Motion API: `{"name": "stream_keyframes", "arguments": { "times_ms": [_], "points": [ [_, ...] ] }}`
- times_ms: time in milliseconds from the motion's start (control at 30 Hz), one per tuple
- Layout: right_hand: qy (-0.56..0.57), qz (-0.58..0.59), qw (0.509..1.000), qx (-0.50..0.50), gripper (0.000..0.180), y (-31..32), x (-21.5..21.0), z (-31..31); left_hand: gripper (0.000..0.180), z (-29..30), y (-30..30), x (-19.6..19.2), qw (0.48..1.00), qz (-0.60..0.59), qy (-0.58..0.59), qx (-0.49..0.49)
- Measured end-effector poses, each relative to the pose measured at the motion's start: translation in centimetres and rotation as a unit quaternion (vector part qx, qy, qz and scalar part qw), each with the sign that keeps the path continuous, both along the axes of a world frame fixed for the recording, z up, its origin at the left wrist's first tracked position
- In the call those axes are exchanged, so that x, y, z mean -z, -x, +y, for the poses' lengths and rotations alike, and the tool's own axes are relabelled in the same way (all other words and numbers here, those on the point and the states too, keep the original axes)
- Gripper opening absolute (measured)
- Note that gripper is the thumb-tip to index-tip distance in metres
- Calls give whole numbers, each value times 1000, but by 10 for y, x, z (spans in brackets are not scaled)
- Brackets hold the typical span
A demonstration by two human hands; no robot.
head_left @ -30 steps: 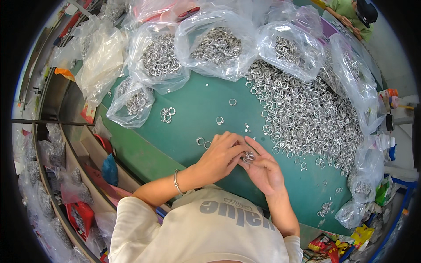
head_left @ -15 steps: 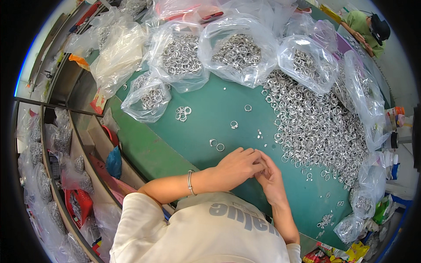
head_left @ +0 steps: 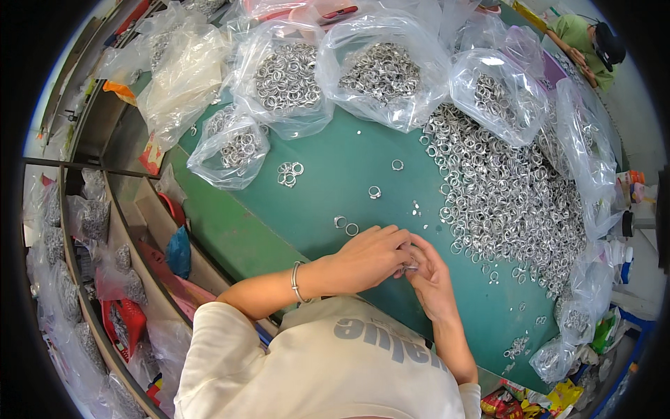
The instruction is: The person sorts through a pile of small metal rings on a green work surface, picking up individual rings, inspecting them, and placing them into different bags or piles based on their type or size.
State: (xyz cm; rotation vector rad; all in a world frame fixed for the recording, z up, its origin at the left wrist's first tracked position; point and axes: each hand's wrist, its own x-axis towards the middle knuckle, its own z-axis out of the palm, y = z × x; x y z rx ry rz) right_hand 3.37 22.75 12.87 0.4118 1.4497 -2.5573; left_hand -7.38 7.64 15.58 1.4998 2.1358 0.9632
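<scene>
My left hand [head_left: 368,260], with a silver bangle [head_left: 296,282] at its wrist, meets my right hand [head_left: 434,281] over the table near my body. Between the fingertips of both hands shows a small silver ring [head_left: 410,267], partly covered by the fingers; both hands are closed on it. Just beyond my left hand, two loose rings [head_left: 352,229] lie on the green table. Farther off lie single rings [head_left: 375,192] and a small cluster of rings [head_left: 287,174]. A large heap of silver rings [head_left: 513,202] spreads to the right of my right hand.
Open plastic bags of rings [head_left: 287,77] line the table's far side. Shelves with bagged pieces and a red basket [head_left: 125,325] stand at the left. Tiny pale bits [head_left: 417,208] lie beside the heap. A person in green [head_left: 583,49] sits at the far right.
My fingers have shifted slightly, and the silver ring between them now shows. The whole view has tilted a little; the rings on the table lie as before.
</scene>
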Motion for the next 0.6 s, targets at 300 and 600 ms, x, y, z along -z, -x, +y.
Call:
{"name": "stream_keyframes", "arguments": {
  "times_ms": [300,600],
  "points": [
    [64,4,998,29,47,3,-3,-3,12,4,5,8,978,-176,-93,-68],
    [72,-44,995,44,17,5,5,2,10,1,16,10,826,-545,-71,-127]
  ]
}}
